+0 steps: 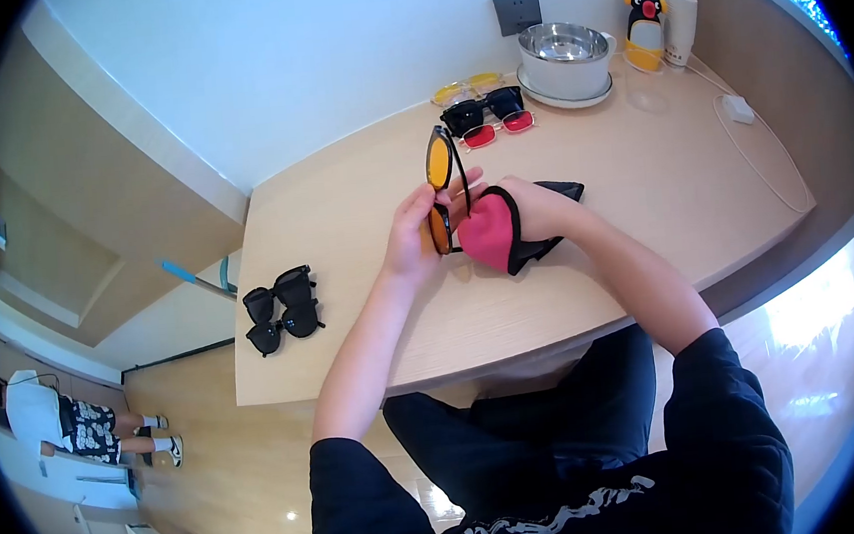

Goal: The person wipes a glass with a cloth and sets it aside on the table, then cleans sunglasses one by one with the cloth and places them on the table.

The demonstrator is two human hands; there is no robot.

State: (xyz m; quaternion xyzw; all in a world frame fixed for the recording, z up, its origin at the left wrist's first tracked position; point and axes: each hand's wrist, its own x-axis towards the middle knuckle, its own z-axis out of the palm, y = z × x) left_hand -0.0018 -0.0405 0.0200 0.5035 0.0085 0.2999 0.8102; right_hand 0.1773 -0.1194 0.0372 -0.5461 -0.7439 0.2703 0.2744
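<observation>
Sunglasses with orange-yellow lenses (pixel 440 161) are held upright by my left hand (pixel 412 230), whose fingers close round the frame near the bridge. Beside them, my right hand (pixel 533 206) grips a black case with a pink-red lining (pixel 488 230), its lined opening facing the glasses. The case's black end sticks out to the right, behind my right hand. Two pairs of black sunglasses (pixel 298 319) lie at the table's left side. Farther back, yellow-lensed glasses (pixel 486 81), black sunglasses (pixel 466 116) and red-lensed glasses (pixel 480 137) lie in a group.
On the wooden table (pixel 340 185) stand a white bowl with a steel inside (pixel 564 63), a penguin figure (pixel 645 27) and a white cup (pixel 680 26). A white cable with a plug (pixel 738 109) lies at right. Another person (pixel 43 418) stands in the room at far left.
</observation>
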